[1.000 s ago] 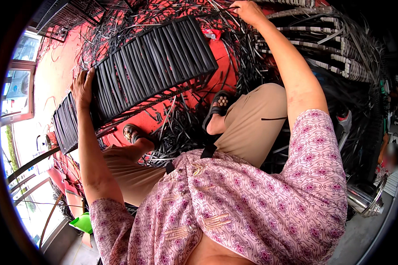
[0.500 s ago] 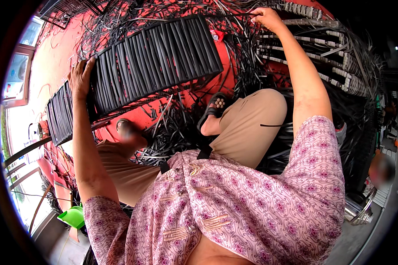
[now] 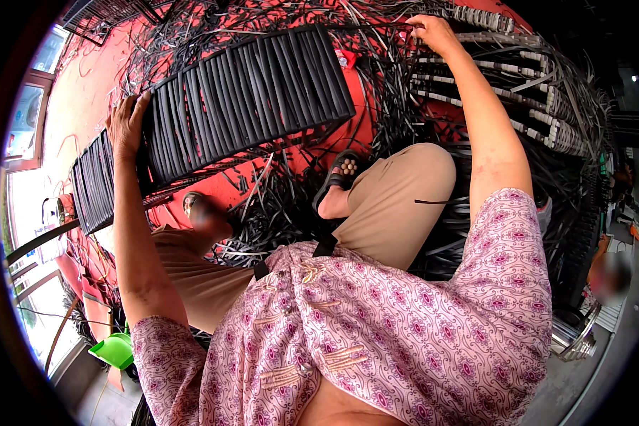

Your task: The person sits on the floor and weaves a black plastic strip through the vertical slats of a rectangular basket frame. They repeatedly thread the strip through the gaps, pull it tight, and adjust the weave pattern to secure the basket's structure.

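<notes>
A long frame wrapped in black plastic strips lies tilted in front of me, with an angled end section at its left. My left hand grips the frame at the bend between the two sections, its fingers hooked over the far edge. Out to the upper right, my right hand is closed in a pinch on a black strip. That strip stretches roughly straight from the frame's far right corner to my fingers.
Loose black strips lie tangled over the red floor covering. Bundled frames wrapped in grey and white are stacked at the right. A green dustpan-like scoop is at lower left. My sandalled foot is close to the frame.
The whole view has shifted slightly, and the frame appears a little farther left. Both hands keep their holds, with the strip still stretched out to the right.
</notes>
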Motion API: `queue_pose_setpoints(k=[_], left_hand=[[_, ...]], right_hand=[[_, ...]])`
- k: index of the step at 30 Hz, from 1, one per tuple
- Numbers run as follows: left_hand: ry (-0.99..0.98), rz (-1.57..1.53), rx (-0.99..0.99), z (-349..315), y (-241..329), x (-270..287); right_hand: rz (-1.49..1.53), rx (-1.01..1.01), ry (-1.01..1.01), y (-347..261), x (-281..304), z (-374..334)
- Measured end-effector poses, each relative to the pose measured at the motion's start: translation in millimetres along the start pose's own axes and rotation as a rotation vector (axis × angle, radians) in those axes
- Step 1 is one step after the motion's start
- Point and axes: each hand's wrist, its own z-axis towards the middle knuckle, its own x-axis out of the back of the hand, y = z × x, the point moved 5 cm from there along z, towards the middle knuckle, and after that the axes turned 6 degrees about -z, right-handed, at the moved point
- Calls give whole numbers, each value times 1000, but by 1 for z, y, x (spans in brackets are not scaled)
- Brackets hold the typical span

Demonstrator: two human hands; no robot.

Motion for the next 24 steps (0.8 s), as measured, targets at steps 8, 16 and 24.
queue_pose_setpoints(k=[8,16,24], left_hand=[[-47,-100,98,1,0,4],[-1,-98,63,2,4,6],[36,-56,-2,1,1,2]], right_hand=[[-127,-31,23,3,9,-4],[-126,-66,73,10,11,-7],[-3,-53,49,24,6,0]])
